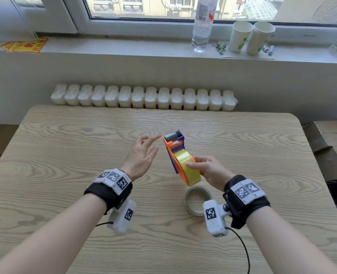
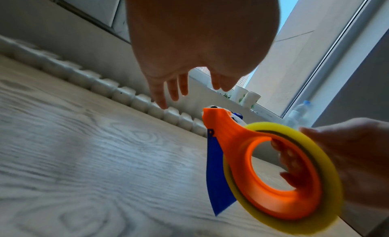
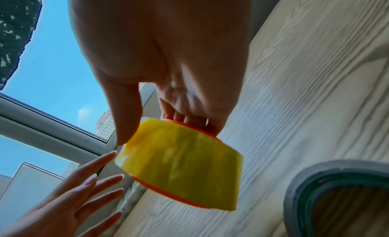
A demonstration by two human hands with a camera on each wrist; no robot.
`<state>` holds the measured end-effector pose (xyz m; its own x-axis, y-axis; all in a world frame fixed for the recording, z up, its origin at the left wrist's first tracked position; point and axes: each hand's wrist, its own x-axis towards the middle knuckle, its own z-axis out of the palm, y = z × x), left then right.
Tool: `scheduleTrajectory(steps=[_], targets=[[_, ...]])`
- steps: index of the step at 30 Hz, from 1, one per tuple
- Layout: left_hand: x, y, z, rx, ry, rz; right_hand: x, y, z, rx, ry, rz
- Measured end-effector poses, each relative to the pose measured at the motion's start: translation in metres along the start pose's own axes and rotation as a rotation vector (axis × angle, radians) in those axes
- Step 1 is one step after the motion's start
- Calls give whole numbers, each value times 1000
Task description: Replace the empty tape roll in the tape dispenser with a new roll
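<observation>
1. The left hand (image 1: 142, 155) hovers over the table (image 1: 65, 155) with fingers spread and straight, holding nothing; its fingertips sit just left of the dispenser's far end without clearly touching it.
2. The tape dispenser (image 1: 173, 149), orange with a blue blade guard, is held clear of the table, its roller end pointing far, and the new yellow roll (image 1: 187, 169) is already seated on its hub.
3. The right hand (image 1: 207, 169) grips that roll, thumb on the outer face, fingers curled through the hub.
4. The empty roll (image 1: 196, 200) lies flat on the table, nearer, just below the right hand.
5. Risk: with one hand gripping only at the roll, the dispenser could pivot or the roll slip off its hub; reaching toward the cutter end, the left fingers might catch the serrated blade.
</observation>
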<state>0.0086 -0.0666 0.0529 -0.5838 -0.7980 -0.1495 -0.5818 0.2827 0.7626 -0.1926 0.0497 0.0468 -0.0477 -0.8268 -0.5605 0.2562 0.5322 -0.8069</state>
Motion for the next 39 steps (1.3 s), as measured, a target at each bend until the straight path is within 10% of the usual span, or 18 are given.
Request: scheduleTrajectory(steps=[8, 21, 39], targets=[[11, -11, 2, -161, 35, -120, -8, -9, -13, -146, -100, -19], [-16, -65, 36, -152, 39, -311, 42, 23, -19, -1160, 57, -169], [-32, -63, 64, -2, -111, -359, 55, 38, -1, -1542, 100, -197]])
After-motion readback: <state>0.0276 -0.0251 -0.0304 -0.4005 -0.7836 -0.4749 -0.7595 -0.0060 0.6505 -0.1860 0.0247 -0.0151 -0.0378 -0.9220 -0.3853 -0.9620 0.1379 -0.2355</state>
